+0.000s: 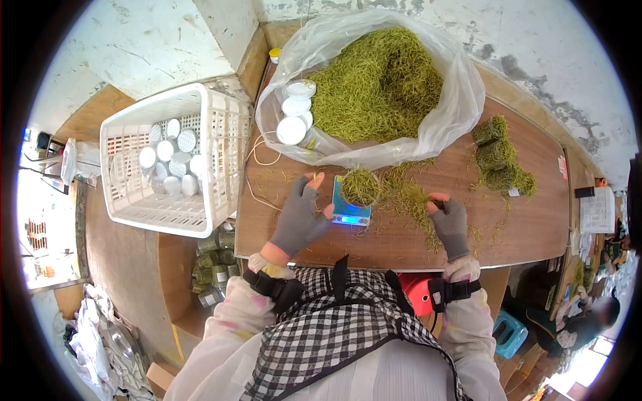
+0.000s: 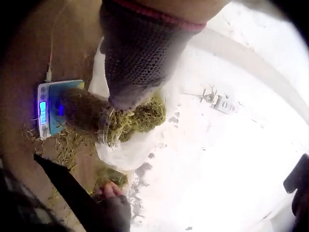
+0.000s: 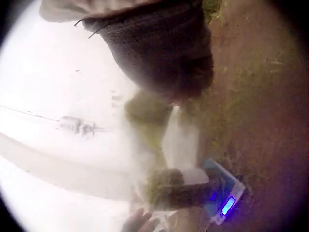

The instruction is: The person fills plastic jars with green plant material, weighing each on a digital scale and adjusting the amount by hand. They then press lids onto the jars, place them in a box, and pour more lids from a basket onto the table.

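A small container heaped with green tea leaves sits on the lit pocket scale on the table, the left hand open beside it, while the right hand pinches loose leaves, so weighing looks nearly done.

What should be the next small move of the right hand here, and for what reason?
Probably the right hand should carry its pinch of green strands over to the jar on the scale and drop it in. The hand rests on the loose strands beside the scale, the jar already looks heaped, and the left hand lies open beside the scale.
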Tool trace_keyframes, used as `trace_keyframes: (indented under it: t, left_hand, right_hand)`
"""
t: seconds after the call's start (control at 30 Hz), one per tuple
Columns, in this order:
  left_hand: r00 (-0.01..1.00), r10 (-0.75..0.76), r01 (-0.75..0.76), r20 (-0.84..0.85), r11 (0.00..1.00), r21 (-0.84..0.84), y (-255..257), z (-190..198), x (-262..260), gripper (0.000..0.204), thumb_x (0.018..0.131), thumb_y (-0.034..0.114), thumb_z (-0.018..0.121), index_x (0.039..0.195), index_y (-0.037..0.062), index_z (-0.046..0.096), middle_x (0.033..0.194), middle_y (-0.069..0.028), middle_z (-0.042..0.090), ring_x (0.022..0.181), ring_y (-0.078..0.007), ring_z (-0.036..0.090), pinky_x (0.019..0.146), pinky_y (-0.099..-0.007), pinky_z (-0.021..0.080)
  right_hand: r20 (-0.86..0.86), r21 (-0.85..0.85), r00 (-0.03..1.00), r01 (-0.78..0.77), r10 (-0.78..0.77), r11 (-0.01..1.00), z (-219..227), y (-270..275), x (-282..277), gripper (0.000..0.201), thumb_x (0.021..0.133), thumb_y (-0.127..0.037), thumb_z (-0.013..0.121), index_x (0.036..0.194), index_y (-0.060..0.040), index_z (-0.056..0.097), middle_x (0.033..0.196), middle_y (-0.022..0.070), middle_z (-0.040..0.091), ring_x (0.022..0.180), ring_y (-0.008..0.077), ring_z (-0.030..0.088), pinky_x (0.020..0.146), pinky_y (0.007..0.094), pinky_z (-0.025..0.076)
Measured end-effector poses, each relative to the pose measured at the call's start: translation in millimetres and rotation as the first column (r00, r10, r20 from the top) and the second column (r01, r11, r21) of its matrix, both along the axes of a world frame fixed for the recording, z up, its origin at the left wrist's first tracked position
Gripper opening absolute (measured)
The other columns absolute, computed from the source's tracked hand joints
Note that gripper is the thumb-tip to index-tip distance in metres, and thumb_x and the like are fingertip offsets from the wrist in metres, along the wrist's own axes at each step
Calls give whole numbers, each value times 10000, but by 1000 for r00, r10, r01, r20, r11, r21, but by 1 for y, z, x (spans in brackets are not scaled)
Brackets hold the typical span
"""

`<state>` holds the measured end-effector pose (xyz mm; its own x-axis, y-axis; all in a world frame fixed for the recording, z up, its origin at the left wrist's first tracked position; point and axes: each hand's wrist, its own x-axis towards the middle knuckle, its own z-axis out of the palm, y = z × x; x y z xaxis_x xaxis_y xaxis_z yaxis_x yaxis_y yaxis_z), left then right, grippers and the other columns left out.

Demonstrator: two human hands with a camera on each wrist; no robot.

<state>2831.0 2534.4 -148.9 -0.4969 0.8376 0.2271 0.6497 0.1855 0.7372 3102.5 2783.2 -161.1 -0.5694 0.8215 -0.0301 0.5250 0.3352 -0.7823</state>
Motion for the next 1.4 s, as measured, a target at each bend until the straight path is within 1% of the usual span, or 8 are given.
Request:
trace_keyframes:
  t: [0.17, 0.33, 0.63, 0.77, 0.83, 1.07, 1.23, 1.4]
  left_hand:
    - [996, 35, -31, 79, 998, -62, -19, -5, -4, 715, 871, 228, 735, 1476, 36, 407, 1356, -271, 451, 1182, -429, 541, 992, -441, 476]
    - [994, 65, -53, 83, 989, -139, -25, -7, -5, 720, 865, 238, 738, 1472, 34, 409, 1360, -275, 441, 1190, -431, 535, 1011, -445, 467]
    - [995, -85, 73, -61, 982, -176, -9, 0, -9, 857, 854, 375, 764, 1527, 50, 344, 1454, -285, 394, 1290, -454, 470, 1051, -459, 441]
    - [989, -131, 120, -68, 983, -141, 13, -11, -1, 946, 854, 479, 744, 1555, 41, 282, 1474, -281, 373, 1321, -467, 434, 1077, -473, 422]
    - [987, -144, 136, -69, 985, -109, 25, -15, 3, 969, 855, 517, 732, 1557, 31, 273, 1480, -279, 367, 1327, -473, 423, 1085, -480, 415]
    - [948, -187, 168, -258, 981, -96, 48, -11, 15, 737, 962, 437, 599, 1509, 3, 364, 1469, -278, 391, 1310, -469, 426, 1104, -513, 382]
    - [940, -219, 212, -263, 976, -56, 54, -11, 19, 523, 970, 273, 578, 1409, -4, 505, 1440, -271, 431, 1313, -471, 420, 1101, -518, 385]
    - [935, -201, 186, -292, 979, -78, 54, 1, 16, 421, 954, 206, 589, 1328, 13, 588, 1454, -264, 420, 1296, -495, 420, 1093, -536, 386]
  right_hand:
    - [264, 46, 964, 12, -24, 999, -28, -12, 27, 341, 872, -229, 737, 1156, -47, 689, 973, 152, 728, 900, 276, 700, 814, 376, 543]
    - [533, -316, 762, -224, 368, 922, -30, -32, 26, 413, 858, -348, 731, 1146, -55, 691, 994, 167, 727, 978, 330, 698, 859, 417, 534]
    - [599, -353, 594, -406, 537, 843, -36, -41, 10, 483, 856, -392, 731, 1202, -63, 658, 1052, 167, 707, 1026, 347, 675, 889, 429, 524]
    - [424, -268, 810, -315, 405, 911, -49, -40, 6, 556, 864, -375, 742, 1309, -74, 599, 1073, 170, 683, 1010, 325, 666, 875, 418, 528]
    - [167, -185, 930, -297, 327, 937, -24, -50, -21, 652, 877, -333, 749, 1427, -85, 503, 1159, 190, 629, 1013, 308, 641, 862, 411, 531]
    - [54, -90, 933, -351, 356, 932, 12, -62, -82, 736, 883, -308, 757, 1519, -151, 422, 1350, 247, 486, 1068, 347, 602, 889, 423, 527]
    - [32, 295, 898, -428, 439, 854, -12, -62, -85, 578, 892, -265, 751, 1426, -147, 562, 1432, 261, 424, 1120, 383, 581, 900, 420, 528]
    - [-44, 128, 967, -243, 250, 962, -8, -27, -47, 510, 870, -274, 761, 1333, -117, 616, 1295, 229, 531, 1070, 362, 608, 875, 408, 525]
